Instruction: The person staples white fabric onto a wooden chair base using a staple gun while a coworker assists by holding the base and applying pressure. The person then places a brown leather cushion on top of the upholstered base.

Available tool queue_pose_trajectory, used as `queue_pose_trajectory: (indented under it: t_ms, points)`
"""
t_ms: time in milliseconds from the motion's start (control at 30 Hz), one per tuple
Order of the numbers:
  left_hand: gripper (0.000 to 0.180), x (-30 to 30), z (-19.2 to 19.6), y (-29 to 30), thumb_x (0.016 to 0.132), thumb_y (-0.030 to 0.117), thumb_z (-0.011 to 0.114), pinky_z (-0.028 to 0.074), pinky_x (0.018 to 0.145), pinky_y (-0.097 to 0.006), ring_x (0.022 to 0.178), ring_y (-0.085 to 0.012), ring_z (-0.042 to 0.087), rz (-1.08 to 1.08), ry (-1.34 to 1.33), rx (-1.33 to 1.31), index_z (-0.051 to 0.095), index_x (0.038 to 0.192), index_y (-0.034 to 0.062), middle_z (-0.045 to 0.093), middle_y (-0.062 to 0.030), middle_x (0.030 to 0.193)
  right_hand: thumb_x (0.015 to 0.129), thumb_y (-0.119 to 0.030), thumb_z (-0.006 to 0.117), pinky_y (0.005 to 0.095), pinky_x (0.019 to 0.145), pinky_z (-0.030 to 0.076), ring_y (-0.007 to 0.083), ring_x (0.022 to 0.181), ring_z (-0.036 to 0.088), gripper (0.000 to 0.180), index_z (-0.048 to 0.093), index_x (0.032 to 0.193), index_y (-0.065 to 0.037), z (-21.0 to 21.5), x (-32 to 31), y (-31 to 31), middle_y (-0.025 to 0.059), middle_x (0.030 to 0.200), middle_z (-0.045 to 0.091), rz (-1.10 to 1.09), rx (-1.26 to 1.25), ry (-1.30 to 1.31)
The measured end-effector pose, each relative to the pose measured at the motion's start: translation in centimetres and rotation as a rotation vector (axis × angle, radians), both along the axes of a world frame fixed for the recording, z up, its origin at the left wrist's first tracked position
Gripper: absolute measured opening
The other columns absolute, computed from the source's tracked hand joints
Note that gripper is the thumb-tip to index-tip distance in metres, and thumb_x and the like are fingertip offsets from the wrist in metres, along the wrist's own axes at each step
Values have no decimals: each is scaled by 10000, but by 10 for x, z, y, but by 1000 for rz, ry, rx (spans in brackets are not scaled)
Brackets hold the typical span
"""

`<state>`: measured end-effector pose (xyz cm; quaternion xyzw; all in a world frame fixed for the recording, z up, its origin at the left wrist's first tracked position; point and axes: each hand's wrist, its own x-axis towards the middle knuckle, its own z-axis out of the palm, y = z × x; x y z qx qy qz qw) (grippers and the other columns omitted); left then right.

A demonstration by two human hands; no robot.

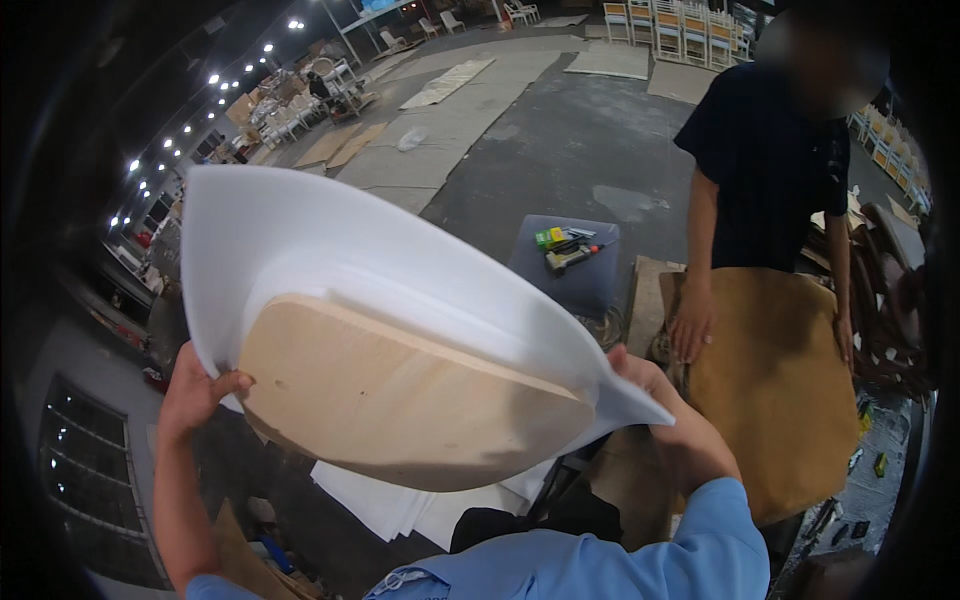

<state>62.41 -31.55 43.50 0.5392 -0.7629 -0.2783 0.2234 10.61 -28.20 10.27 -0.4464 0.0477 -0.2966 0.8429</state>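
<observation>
Held up in front of me is a rounded plywood board [410, 400] lying against a larger white foam sheet [400, 250]. The sheet curls up past the board's far edge and comes to a drooping corner at the right. My left hand [197, 392] grips the left side, its thumb on the board's edge and its other fingers hidden behind. At the right end, my right hand [645, 375] holds the foam sheet from behind, with most of its fingers covered by it.
White sheets [390, 500] lie below the board. A grey padded stool [570, 285] carries a power tool [572, 258] and a small green-yellow box [549, 237]. At right, a co-worker [765, 160] rests hands on a brown panel [770, 390]. Chairs [680, 35] stand far back.
</observation>
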Motion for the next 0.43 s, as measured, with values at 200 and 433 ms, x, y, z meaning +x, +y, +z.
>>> queue_pose_trajectory:
  t_ms: [200, 433]
  points:
    - [520, -58, -3, -13, 772, 86, 894, 557, 900, -367, 972, -158, 661, -126, -69, -83, 686, 1237, -22, 746, -66, 1053, 825, -185, 908, 360, 991, 536, 227, 1093, 709, 673, 622, 1421, -62, 79, -2, 111, 140, 1204, 754, -552, -537, 587]
    - [667, -69, 40, -61, 887, 210, 830, 465, 1117, -386, 1226, -187, 607, -207, 32, -358, 579, 1485, 57, 684, -97, 1340, 875, -118, 836, 348, 944, 563, 152, 1033, 707, 419, 720, 1267, -27, 143, 40, 180, 83, 1152, 773, -861, -318, 546]
